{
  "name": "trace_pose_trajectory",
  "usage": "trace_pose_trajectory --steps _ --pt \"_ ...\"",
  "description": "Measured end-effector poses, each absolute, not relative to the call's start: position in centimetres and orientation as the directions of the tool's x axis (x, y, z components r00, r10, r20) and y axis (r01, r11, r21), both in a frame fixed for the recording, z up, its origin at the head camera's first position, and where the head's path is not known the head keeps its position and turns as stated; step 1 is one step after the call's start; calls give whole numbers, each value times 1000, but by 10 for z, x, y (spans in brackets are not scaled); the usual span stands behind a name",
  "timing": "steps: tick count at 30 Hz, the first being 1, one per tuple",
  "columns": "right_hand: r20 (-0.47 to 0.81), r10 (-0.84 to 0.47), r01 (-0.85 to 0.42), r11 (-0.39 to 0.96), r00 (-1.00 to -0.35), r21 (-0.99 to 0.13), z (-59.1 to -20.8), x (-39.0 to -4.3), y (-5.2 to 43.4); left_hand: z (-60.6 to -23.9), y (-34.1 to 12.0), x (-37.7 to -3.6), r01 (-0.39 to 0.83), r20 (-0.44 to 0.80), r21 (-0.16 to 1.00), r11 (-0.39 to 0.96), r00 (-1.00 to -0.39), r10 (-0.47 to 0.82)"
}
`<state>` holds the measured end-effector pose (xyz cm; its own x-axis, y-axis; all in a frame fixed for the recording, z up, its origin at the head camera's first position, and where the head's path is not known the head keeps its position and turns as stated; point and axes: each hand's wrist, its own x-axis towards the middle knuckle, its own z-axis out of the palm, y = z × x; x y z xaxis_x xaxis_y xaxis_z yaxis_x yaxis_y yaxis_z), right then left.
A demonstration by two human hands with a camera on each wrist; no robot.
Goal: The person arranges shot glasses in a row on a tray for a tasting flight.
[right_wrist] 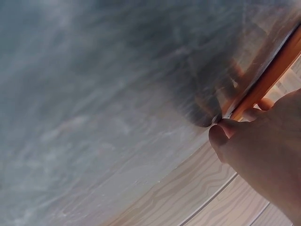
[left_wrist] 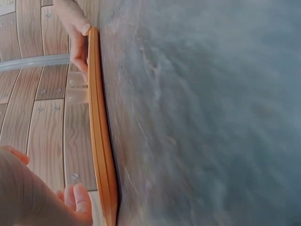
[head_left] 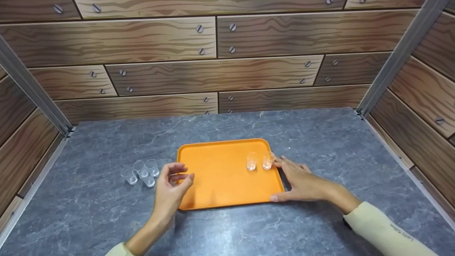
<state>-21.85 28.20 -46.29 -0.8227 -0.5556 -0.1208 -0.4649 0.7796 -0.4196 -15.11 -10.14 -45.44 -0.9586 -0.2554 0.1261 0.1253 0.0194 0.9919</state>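
An orange tray (head_left: 220, 174) lies flat on the table. Two small clear cups (head_left: 251, 162) stand upright near its right side, one of them close to the right rim. My right hand (head_left: 302, 183) spans the tray's near right corner, the thumb touching the rim there and the fingers reaching along the right edge beside the outer cup. Whether those fingertips touch that cup I cannot tell. Over the tray's left edge hovers my left hand (head_left: 172, 190), fingers loosely bent, holding nothing. In the left wrist view the tray's orange side (left_wrist: 101, 136) shows edge-on beyond the left hand.
Several more clear cups (head_left: 144, 173) are grouped on the dark marbled table (head_left: 106, 213), left of the tray and near my left hand. Wood-patterned panels (head_left: 160, 76) wall off the back and both sides, with metal posts (head_left: 394, 58) at the corners.
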Motion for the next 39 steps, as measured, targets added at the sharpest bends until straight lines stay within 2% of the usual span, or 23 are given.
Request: trace_pose_trajectory --steps 6,17,30,39 --pt "-114 -562 -473 774 -819 -421 -463 -218 282 -452 -115 -146 128 132 991 33 -947 -294" --pt "-98 -575 -488 762 -812 -426 -462 -218 281 -451 -137 -135 62 62 998 14 -925 -374" --pt "-106 -567 -483 773 -817 -410 -463 -219 283 -452 -162 -127 -11 40 994 108 -887 -460" --pt "-123 -564 -471 774 -816 -423 -461 -217 282 -451 -171 -124 -68 12 985 157 -887 -461"
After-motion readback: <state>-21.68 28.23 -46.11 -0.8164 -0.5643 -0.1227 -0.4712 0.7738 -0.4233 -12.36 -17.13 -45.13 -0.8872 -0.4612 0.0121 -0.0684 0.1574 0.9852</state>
